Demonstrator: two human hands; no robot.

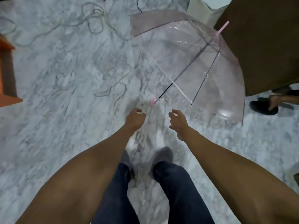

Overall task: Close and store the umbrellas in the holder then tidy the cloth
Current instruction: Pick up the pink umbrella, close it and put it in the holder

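**Open clear umbrella on the marble floor, both hands reaching toward it**

A transparent umbrella with a pink border lies open on its side on the grey marble floor, at about 1 o'clock from the person's feet. Its pink tip points toward 1 o'clock, against a brown furniture panel; its pink handle end points back toward the hands.

The left hand is curled and seems to hold something pale and thin; what exactly, I cannot tell. The right hand is empty, fingers loosely bent and spread, just short of the handle end at 11 o'clock from it.

A thin cord snakes across the floor at 11 o'clock. Another person's foot in a black sandal stands at 3 o'clock.
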